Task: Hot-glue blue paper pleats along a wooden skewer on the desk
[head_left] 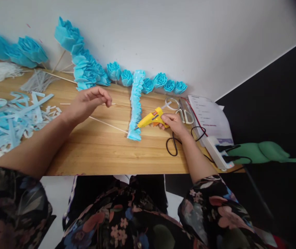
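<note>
My right hand (173, 123) grips a yellow hot glue gun (151, 119), its nozzle pointing left at the lower end of a long folded strip of light blue paper (135, 105) lying on the wooden table (98, 148). My left hand (89, 102) hovers over the table with fingertips pinched on a thin wooden stick (67, 103). A second thin stick (109, 125) lies slanted from under that hand to the strip's lower end.
Blue paper roses (160, 80) line the white wall. Cut blue paper scraps (8, 117) cover the left of the table. White scissors (183, 111), a printed sheet (210, 116), a white power strip (218, 152) and a black cord (172, 145) lie at the right.
</note>
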`<action>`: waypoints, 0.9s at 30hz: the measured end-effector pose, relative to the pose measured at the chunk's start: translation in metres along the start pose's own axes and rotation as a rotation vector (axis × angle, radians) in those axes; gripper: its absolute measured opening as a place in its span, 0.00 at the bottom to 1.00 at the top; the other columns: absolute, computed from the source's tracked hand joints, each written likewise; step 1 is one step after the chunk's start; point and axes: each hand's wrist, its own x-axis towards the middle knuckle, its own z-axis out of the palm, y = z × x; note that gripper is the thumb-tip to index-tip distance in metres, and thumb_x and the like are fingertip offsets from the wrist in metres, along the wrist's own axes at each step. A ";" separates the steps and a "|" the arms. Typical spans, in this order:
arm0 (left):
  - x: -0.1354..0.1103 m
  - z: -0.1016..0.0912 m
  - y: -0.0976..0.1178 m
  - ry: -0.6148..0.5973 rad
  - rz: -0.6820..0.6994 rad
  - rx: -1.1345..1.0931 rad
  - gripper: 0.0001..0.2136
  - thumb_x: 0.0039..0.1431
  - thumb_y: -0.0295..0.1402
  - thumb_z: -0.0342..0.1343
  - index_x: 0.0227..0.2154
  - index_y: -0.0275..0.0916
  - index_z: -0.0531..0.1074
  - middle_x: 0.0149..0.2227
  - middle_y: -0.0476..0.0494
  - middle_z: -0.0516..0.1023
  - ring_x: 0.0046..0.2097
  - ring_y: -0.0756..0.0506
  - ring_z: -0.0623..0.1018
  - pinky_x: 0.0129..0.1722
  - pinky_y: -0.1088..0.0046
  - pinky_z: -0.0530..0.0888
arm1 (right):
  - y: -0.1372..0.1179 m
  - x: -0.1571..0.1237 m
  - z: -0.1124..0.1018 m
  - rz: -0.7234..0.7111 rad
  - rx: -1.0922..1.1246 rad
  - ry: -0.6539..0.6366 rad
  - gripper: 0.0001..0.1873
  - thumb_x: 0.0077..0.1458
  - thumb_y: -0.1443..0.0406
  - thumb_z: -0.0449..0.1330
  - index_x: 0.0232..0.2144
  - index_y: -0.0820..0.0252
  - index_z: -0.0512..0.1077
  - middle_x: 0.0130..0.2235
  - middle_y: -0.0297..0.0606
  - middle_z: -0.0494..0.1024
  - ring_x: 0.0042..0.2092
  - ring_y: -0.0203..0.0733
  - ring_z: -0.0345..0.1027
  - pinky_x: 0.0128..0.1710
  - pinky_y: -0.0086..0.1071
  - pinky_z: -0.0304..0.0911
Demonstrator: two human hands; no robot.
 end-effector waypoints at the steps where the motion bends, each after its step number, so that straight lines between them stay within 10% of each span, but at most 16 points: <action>1: 0.000 -0.001 0.000 0.016 -0.025 0.005 0.12 0.65 0.36 0.76 0.34 0.37 0.80 0.32 0.45 0.84 0.37 0.49 0.79 0.44 0.72 0.76 | 0.000 0.000 0.000 -0.002 -0.002 -0.002 0.37 0.53 0.30 0.77 0.27 0.58 0.81 0.27 0.37 0.82 0.25 0.35 0.71 0.28 0.28 0.67; 19: 0.004 -0.007 0.007 0.227 -0.156 0.143 0.07 0.46 0.34 0.65 0.28 0.40 0.73 0.22 0.50 0.69 0.25 0.51 0.66 0.28 0.76 0.62 | 0.007 0.002 0.002 -0.063 0.026 -0.031 0.39 0.58 0.29 0.73 0.31 0.60 0.84 0.27 0.37 0.82 0.26 0.34 0.70 0.29 0.28 0.68; 23: -0.001 -0.006 0.016 0.102 -0.145 0.249 0.12 0.57 0.40 0.70 0.39 0.39 0.80 0.21 0.56 0.65 0.24 0.51 0.60 0.26 0.75 0.59 | 0.002 0.001 0.002 -0.047 0.018 -0.034 0.37 0.58 0.31 0.74 0.32 0.59 0.85 0.28 0.36 0.82 0.26 0.34 0.70 0.29 0.29 0.68; 27: -0.001 -0.014 0.020 -0.277 -0.203 0.519 0.19 0.58 0.48 0.74 0.46 0.41 0.85 0.31 0.47 0.80 0.33 0.46 0.74 0.35 0.74 0.71 | -0.001 0.000 0.003 -0.044 0.021 -0.040 0.36 0.58 0.32 0.75 0.32 0.59 0.83 0.27 0.35 0.81 0.27 0.34 0.70 0.30 0.28 0.68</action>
